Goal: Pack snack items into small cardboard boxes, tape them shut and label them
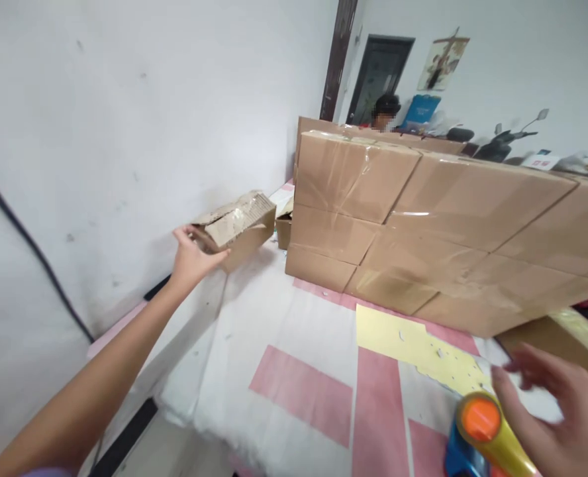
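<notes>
My left hand (191, 257) is stretched out to the far left and grips the near end of a small brown cardboard box (239, 227) with taped, crumpled flaps, held close to the white wall. My right hand (562, 414) is at the bottom right, blurred by motion, its fingers spread and holding nothing. It hovers just right of a tape dispenser (480, 434) with an orange hub, yellowish tape roll and blue body. A yellow backing sheet (413, 348) lies on the table beyond the dispenser.
A wall of large taped cardboard cartons (423, 218) is stacked across the back of the white-and-pink covered table (298, 391). Another small open box (285, 225) sits behind the held one. A person (386, 111) sits beyond the cartons. A black cable (30, 245) runs down the wall.
</notes>
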Tool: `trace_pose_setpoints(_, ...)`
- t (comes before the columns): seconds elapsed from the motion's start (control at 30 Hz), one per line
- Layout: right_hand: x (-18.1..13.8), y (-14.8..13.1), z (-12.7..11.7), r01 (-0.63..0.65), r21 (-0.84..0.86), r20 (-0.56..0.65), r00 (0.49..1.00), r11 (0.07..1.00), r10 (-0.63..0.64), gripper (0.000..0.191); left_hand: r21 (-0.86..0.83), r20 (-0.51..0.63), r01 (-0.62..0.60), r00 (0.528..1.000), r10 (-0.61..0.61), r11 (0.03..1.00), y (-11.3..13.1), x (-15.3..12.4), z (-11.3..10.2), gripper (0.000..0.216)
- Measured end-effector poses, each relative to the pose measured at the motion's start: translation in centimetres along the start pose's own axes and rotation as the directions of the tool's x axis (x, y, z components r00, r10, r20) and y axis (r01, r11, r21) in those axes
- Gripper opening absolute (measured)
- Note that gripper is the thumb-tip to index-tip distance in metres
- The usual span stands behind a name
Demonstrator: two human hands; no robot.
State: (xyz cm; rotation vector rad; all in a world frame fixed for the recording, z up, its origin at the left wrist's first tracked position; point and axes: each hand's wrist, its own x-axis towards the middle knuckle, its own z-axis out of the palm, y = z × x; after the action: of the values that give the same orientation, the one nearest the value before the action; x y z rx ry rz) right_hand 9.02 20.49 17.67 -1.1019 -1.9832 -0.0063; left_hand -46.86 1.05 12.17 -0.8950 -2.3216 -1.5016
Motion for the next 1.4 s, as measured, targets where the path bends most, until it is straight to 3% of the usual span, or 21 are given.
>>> trace_pose_setpoints(0.07,1.2,-3.2,1.5,0.231,0.135,0.033,0.971,0.963,-0.238,0.027,-0.009,0.123,0.003,0.992,-0.001,1.000,0.2,-4.1,-3.7,0.084)
trace_pose_setpoints(0.17,2.5,-7.0,4.9,0.430,0.372,0.125,0.855,0.823,-0.503,0.023,-0.103,0.353,0.014,0.935,0.023,0.995,2.1,-9.8,-6.6,0.070)
trace_pose_setpoints(0.23,2.8,-8.9,7.2,0.427,0.509,0.267,0.748,0.748,-0.608,0.022,-0.180,0.488,0.019,0.870,0.072,0.983,3.8,-12.8,-7.1,0.065)
trace_pose_setpoints(0.3,2.7,-10.2,9.0,0.341,0.615,0.369,0.672,0.711,-0.642,0.032,-0.259,0.598,0.035,0.790,0.132,0.965,5.2,-15.1,-6.7,0.062)
trace_pose_setpoints(0.4,2.1,-11.2,10.5,0.190,0.695,0.504,0.561,0.694,-0.657,0.045,-0.352,0.672,0.092,0.718,0.183,0.931,6.1,-17.2,-5.1,0.055)
trace_pose_setpoints(0.47,1.6,-11.5,10.6,0.135,0.705,0.554,0.509,0.696,-0.659,0.044,-0.405,0.661,0.125,0.724,0.196,0.906,6.2,-17.8,-4.0,0.052)
trace_pose_setpoints(0.67,1.4,-11.5,9.2,0.063,0.616,0.681,0.460,0.785,-0.570,0.048,-0.468,0.534,0.112,0.826,0.179,0.877,5.8,-18.6,-2.5,0.045)
trace_pose_setpoints(0.77,1.2,-11.9,9.1,0.164,0.577,0.692,0.423,0.800,-0.585,0.049,-0.485,0.485,0.045,0.845,0.226,0.873,5.4,-19.3,-2.4,0.051)
trace_pose_setpoints(0.83,0.8,-12.3,9.4,0.312,0.533,0.651,0.443,0.786,-0.617,0.055,-0.469,0.487,0.033,0.843,0.227,0.883,5.2,-19.7,-2.3,0.052)
trace_pose_setpoints(0.9,0.7,-12.7,10.0,0.418,0.475,0.591,0.501,0.774,-0.633,0.049,-0.453,0.495,0.028,0.839,0.226,0.891,5.0,-20.0,-2.2,0.051)
trace_pose_setpoints(0.97,1.2,-12.9,11.1,0.394,0.462,0.540,0.586,0.795,-0.604,0.033,-0.445,0.496,0.015,0.837,0.233,0.895,4.8,-20.1,-2.2,0.050)
trace_pose_setpoints(1.0,1.6,-12.8,11.8,0.314,0.475,0.523,0.650,0.822,-0.551,0.027,-0.442,0.498,0.009,0.834,0.237,0.897,4.7,-20.1,-2.2,0.049)
trace_pose_setpoints(1.07,2.7,-12.4,13.6,0.007,0.493,0.569,0.754,0.870,-0.328,0.023,-0.443,0.506,0.000,0.825,0.250,0.897,4.5,-20.0,-2.1,0.046)
trace_pose_setpoints(1.1,3.2,-12.2,14.5,-0.180,0.467,0.630,0.754,0.866,-0.183,0.025,-0.452,0.508,-0.005,0.820,0.262,0.892,4.3,-19.9,-2.0,0.044)
trace_pose_setpoints(1.17,3.9,-11.5,16.2,-0.454,0.357,0.754,0.656,0.816,0.035,0.030,-0.474,0.502,-0.015,0.817,0.284,0.881,4.1,-19.7,-1.9,0.042)
trace_pose_setpoints(1.23,3.9,-10.8,17.2,-0.546,0.277,0.813,0.572,0.791,0.110,0.033,-0.484,0.502,-0.026,0.810,0.302,0.875,3.8,-19.6,-1.9,0.039)
trace_pose_setpoints(1.27,3.7,-10.5,17.2,-0.549,0.283,0.805,0.581,0.787,0.116,0.035,-0.488,0.507,-0.030,0.804,0.311,0.872,3.6,-19.6,-2.0,0.036)
trace_pose_setpoints(1.33,2.9,-9.9,16.7,-0.532,0.382,0.729,0.676,0.755,0.107,0.041,-0.507,0.526,-0.011,0.788,0.319,0.862,3.3,-19.6,-2.3,0.029)
trace_pose_setpoints(1.4,1.5,-9.2,15.7,-0.493,0.517,0.594,0.795,0.700,0.121,0.044,-0.555,0.533,0.055,0.789,0.304,0.830,2.7,-19.3,-2.7,0.043)
